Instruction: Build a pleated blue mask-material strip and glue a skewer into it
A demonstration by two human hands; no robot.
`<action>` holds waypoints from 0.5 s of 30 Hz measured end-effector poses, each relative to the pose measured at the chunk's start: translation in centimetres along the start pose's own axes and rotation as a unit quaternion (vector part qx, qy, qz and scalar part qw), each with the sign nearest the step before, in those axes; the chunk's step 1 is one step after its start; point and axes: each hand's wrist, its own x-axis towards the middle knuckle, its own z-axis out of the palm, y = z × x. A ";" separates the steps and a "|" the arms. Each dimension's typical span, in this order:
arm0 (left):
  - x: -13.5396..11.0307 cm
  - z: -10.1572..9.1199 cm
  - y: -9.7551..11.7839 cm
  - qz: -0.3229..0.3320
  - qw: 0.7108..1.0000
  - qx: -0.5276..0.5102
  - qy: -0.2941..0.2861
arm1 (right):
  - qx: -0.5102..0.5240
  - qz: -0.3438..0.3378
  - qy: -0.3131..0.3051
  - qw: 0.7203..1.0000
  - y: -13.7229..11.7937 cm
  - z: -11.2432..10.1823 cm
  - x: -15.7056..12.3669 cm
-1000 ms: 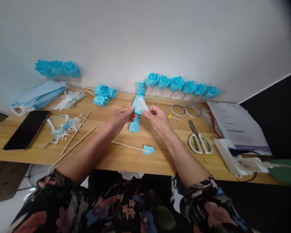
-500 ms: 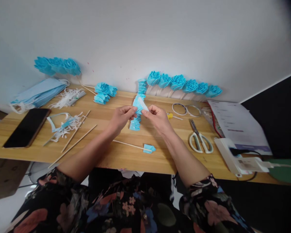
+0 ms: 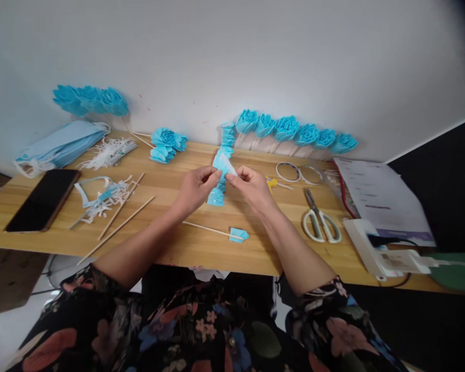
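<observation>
Both hands meet above the middle of the wooden table (image 3: 201, 248). My left hand (image 3: 196, 187) and my right hand (image 3: 251, 187) each pinch one small folded light-blue piece (image 3: 222, 164), fingers closed on it. Just behind and below the hands lies a line of folded blue pieces (image 3: 219, 194) running toward the wall. A thin wooden stick with a blue piece on its tip (image 3: 238, 235) lies on the table in front of my hands.
Blue paper-like roses (image 3: 294, 133) lean along the wall; more roses (image 3: 89, 99) at back left and a pair (image 3: 166, 143). Stacked blue masks (image 3: 58, 147), a phone (image 3: 42, 199), white strips (image 3: 104, 199), sticks (image 3: 118, 227), scissors (image 3: 318, 219), tape rings (image 3: 289, 171), papers (image 3: 380, 199), a power strip (image 3: 375, 253).
The blue piece between my fingers has been folded narrower and my hands have drawn closer together. The view shifted slightly.
</observation>
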 end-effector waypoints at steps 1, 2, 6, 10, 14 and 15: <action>0.0 0.0 0.0 0.006 1.000 0.009 -0.001 | 0.000 -0.001 -0.002 1.000 0.0 0.0 0.0; 0.0 0.0 0.0 0.013 1.000 0.018 -0.002 | -0.001 -0.002 -0.002 1.000 0.0 0.0 0.0; 0.1 0.0 -0.2 0.033 0.998 0.054 -0.001 | 0.002 -0.005 -0.011 1.000 -0.1 -0.1 0.0; 0.3 0.1 -0.4 0.036 0.996 0.075 0.010 | 0.000 -0.004 -0.031 1.000 -0.3 -0.4 0.0; 0.4 0.0 -0.5 0.029 0.997 0.066 0.014 | -0.020 -0.004 -0.056 0.998 -0.4 -0.8 0.2; 0.4 0.0 -0.6 0.027 0.998 0.062 0.015 | -0.026 -0.005 -0.060 0.998 -0.3 -1.0 0.2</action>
